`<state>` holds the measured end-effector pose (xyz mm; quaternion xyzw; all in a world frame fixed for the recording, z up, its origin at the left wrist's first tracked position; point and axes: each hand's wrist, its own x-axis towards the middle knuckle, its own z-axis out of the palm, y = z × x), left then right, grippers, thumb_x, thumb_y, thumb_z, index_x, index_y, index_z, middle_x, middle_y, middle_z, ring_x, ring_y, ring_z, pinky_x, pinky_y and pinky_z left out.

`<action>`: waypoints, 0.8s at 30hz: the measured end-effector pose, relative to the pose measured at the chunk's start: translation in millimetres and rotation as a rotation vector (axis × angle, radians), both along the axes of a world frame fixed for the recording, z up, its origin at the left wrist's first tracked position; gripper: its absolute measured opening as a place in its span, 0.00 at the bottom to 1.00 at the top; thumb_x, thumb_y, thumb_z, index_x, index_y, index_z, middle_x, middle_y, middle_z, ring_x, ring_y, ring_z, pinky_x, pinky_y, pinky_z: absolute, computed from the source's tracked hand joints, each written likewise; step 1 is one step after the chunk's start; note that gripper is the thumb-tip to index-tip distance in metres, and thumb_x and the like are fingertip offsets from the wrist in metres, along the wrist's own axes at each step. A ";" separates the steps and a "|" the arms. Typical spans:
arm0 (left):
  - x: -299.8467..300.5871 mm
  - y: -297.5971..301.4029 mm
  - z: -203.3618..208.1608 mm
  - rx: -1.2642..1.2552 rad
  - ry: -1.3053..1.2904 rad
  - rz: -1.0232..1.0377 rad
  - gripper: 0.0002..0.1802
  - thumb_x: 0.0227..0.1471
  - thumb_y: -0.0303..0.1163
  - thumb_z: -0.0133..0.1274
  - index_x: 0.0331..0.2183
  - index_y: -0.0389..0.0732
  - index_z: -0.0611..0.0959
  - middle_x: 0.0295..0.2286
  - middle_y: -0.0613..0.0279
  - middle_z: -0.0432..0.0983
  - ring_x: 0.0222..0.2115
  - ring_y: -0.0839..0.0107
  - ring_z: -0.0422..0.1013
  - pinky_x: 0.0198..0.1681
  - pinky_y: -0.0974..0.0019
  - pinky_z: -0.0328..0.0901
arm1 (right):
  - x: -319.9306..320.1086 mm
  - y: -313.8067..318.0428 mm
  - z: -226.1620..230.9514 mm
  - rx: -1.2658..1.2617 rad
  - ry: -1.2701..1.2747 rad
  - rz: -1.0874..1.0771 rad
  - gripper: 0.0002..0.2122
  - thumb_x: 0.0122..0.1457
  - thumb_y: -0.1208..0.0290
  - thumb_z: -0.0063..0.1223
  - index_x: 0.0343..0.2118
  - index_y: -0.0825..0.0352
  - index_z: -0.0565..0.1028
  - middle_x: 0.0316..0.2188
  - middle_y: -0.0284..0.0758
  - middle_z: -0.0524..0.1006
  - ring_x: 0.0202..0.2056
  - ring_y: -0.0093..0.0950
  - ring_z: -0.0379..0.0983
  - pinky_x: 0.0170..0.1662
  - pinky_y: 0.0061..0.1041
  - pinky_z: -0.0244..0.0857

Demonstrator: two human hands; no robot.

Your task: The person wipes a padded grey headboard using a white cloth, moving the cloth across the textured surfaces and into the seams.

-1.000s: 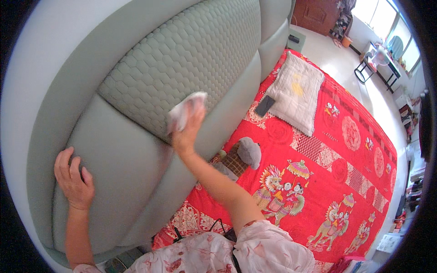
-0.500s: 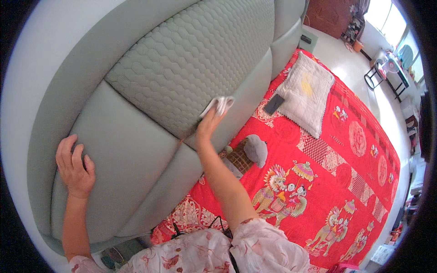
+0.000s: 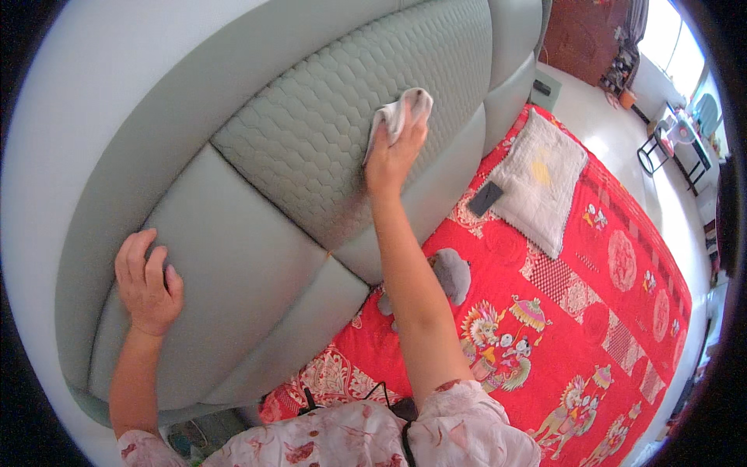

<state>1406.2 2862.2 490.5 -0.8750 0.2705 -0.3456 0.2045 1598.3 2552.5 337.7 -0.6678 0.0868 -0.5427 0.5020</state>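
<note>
A grey-green padded headboard [image 3: 233, 249] curves across the left and top of the view, with a quilted middle panel [image 3: 303, 109]. My right hand [image 3: 395, 159] grips a pale cloth [image 3: 405, 113] and presses it against that quilted panel. On the smooth left panel, near the headboard's outer rim, rests my left hand [image 3: 148, 284]; its fingers are spread and hold nothing. The far side of the cloth and part of my right fingers are hidden.
A red patterned bedspread [image 3: 498, 249] covers the bed to the right. On it lie a pale pillow [image 3: 533, 167], a dark phone [image 3: 485, 199] and a grey item [image 3: 451, 272] partly behind my right arm. A fan [image 3: 681, 132] stands beyond.
My right hand has moved the cloth up and slightly right, from the quilted panel's lower edge toward its middle. The left hand keeps its place on the headboard while the view shifts a little.
</note>
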 end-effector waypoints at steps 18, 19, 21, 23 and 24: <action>0.1 0.8 1.0 -0.066 0.028 -0.046 0.18 0.39 0.25 0.47 0.37 0.39 0.68 0.46 0.51 0.64 0.46 0.49 0.61 0.49 0.48 0.56 | -2.2 18.5 97.2 -0.495 -0.020 -0.019 0.22 0.46 0.66 0.54 0.48 0.52 0.70 0.57 0.32 0.58 0.56 0.46 0.51 0.52 0.47 0.49; -0.9 2.5 1.1 -0.069 0.028 -0.032 0.18 0.39 0.25 0.47 0.37 0.39 0.68 0.46 0.51 0.64 0.46 0.49 0.61 0.49 0.48 0.56 | -12.9 40.7 91.7 -0.590 -0.054 0.014 0.21 0.46 0.65 0.54 0.47 0.51 0.70 0.56 0.32 0.59 0.56 0.46 0.51 0.52 0.47 0.49; -4.2 6.9 -1.6 -0.081 0.040 -0.012 0.18 0.39 0.25 0.47 0.37 0.39 0.68 0.46 0.51 0.64 0.47 0.49 0.61 0.49 0.48 0.55 | -54.7 80.5 82.7 -0.710 -0.225 0.223 0.23 0.42 0.71 0.55 0.45 0.50 0.72 0.56 0.29 0.59 0.58 0.45 0.50 0.55 0.48 0.45; -5.4 6.8 -2.1 -0.072 0.042 -0.013 0.18 0.39 0.24 0.48 0.38 0.39 0.67 0.46 0.50 0.64 0.47 0.49 0.61 0.49 0.48 0.55 | -62.0 78.9 71.9 -0.884 -0.309 0.244 0.21 0.42 0.69 0.56 0.44 0.48 0.73 0.57 0.28 0.59 0.58 0.43 0.49 0.56 0.47 0.44; -6.3 7.6 -0.1 -0.063 0.038 -0.007 0.18 0.39 0.24 0.48 0.38 0.39 0.67 0.46 0.50 0.64 0.47 0.49 0.61 0.49 0.48 0.55 | -60.7 73.5 73.3 -0.958 -0.329 0.244 0.22 0.43 0.68 0.56 0.45 0.47 0.72 0.57 0.29 0.59 0.58 0.43 0.49 0.56 0.47 0.43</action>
